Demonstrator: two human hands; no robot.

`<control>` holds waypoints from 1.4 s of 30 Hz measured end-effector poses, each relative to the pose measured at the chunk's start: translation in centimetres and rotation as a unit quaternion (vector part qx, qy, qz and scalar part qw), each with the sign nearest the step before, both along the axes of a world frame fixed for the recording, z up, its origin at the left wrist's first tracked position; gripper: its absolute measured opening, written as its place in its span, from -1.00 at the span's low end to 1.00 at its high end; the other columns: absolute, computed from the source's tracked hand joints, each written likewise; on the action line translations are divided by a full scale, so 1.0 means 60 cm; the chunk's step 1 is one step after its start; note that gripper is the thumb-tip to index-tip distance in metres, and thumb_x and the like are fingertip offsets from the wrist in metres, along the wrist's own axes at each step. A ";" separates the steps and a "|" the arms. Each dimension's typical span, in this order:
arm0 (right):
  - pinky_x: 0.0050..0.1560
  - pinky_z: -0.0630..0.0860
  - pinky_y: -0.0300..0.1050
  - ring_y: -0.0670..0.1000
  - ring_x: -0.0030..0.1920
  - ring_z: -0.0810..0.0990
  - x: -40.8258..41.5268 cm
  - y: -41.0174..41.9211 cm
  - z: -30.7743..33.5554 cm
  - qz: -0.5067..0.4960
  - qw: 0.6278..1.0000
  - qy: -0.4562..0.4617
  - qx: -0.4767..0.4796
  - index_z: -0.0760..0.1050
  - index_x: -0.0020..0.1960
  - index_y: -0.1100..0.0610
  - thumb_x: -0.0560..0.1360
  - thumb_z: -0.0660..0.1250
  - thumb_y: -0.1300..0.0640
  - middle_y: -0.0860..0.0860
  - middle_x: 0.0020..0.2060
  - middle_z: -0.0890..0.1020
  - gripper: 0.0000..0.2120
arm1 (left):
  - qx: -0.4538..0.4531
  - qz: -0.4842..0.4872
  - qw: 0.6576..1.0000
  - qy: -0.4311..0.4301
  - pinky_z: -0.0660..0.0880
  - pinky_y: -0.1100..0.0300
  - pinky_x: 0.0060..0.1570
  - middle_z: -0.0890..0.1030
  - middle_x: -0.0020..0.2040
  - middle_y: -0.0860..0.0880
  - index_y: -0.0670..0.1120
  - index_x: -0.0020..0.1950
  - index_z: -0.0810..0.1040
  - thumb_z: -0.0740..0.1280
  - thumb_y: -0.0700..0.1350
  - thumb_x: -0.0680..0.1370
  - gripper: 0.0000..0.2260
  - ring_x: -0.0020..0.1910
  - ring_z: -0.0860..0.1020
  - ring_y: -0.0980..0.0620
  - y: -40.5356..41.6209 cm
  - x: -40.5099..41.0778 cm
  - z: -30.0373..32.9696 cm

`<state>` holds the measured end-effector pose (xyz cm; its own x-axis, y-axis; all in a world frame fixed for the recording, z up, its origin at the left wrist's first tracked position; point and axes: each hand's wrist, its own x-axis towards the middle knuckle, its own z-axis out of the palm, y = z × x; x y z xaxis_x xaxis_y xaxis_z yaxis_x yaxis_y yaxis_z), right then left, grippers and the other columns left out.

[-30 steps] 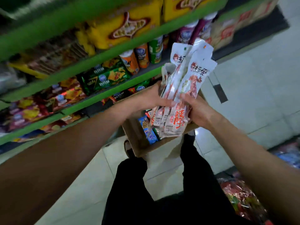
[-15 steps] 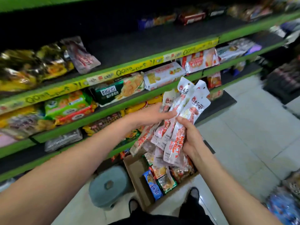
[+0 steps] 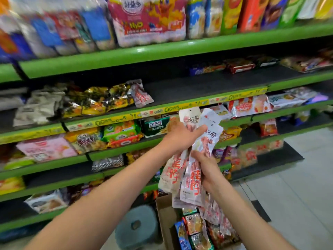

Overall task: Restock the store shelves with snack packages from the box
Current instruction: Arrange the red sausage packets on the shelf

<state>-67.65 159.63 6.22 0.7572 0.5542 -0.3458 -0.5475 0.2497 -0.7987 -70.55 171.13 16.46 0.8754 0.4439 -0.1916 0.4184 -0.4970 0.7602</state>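
Bright, even indoor light; source not visible. Heavy motion blur on colourful bagged goods of top green metal shelf (image 3: 162, 51), far above fingers. Sharper at centre: long white-and-red plastic snack packets (image 3: 192, 170) under fingers legible, faint sheen on film. Glare streak on shelf lip. Wide-angle bend toward edges, shelves sloping. Open brown cardboard box (image 3: 167, 219) below fingers soft, shadowed inside.

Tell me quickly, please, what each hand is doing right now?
Left hand: holds the upper part of the snack packets.
Right hand: grips the same packets lower down.
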 end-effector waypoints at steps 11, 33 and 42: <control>0.23 0.54 0.12 0.08 0.15 0.67 -0.022 -0.020 0.033 0.062 0.998 0.009 -0.032 0.58 0.26 -0.01 0.37 0.33 -0.43 0.06 0.11 0.71 -0.35 | 0.190 0.073 0.967 0.152 0.15 -0.41 0.30 0.23 0.57 -0.13 0.09 0.43 0.19 -0.07 0.29 0.60 -0.52 0.43 0.35 -0.35 -0.051 0.035 -0.030; -0.21 0.67 0.06 0.19 -0.05 0.73 0.036 0.004 0.049 0.118 0.984 0.113 0.072 0.59 0.20 0.21 0.36 0.43 0.19 0.21 0.03 0.71 -0.59 | -0.197 0.059 0.978 -0.030 0.60 -0.01 0.14 0.51 0.37 0.05 0.16 0.54 0.16 0.41 0.11 0.55 -0.36 0.11 0.64 0.00 0.030 -0.035 -0.002; 0.01 0.61 0.09 0.15 -0.11 0.72 0.072 0.121 0.113 0.103 0.994 0.021 -0.005 0.65 0.05 0.17 0.52 0.36 0.21 0.20 -0.03 0.73 -0.85 | -0.123 0.018 0.984 -0.125 0.57 0.16 0.13 0.59 0.29 0.13 0.17 0.47 0.32 0.24 0.09 0.65 -0.62 0.15 0.62 0.16 0.140 -0.006 0.015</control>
